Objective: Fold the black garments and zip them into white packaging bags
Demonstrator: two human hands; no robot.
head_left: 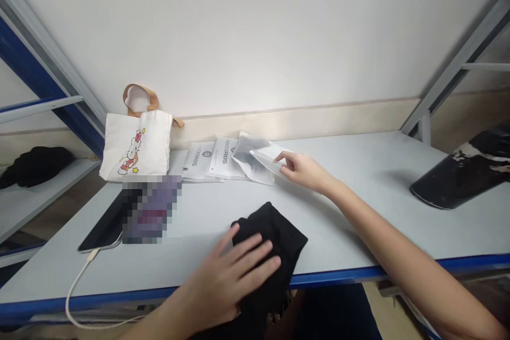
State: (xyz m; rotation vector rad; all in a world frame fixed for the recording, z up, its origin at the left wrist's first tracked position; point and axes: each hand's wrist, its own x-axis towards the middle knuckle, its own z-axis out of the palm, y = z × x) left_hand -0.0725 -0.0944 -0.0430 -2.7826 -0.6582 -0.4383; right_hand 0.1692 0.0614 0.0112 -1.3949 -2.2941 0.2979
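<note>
- While the left hand is pressing on the black fabric at lower middle, its fingers are spreading flat, gripping nothing.
- The right hand is reaching center-right, fingers seemingly pinching a translucent plastic bag.
- That thin grip is risky: slick plastic could be slipping free, and the fabric could be sliding off the surface edge.

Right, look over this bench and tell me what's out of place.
The black cloth is bunched under the left hand and hangs over the bench's blue front edge instead of lying flat. The translucent bag also sits askew on the white packets.
</note>
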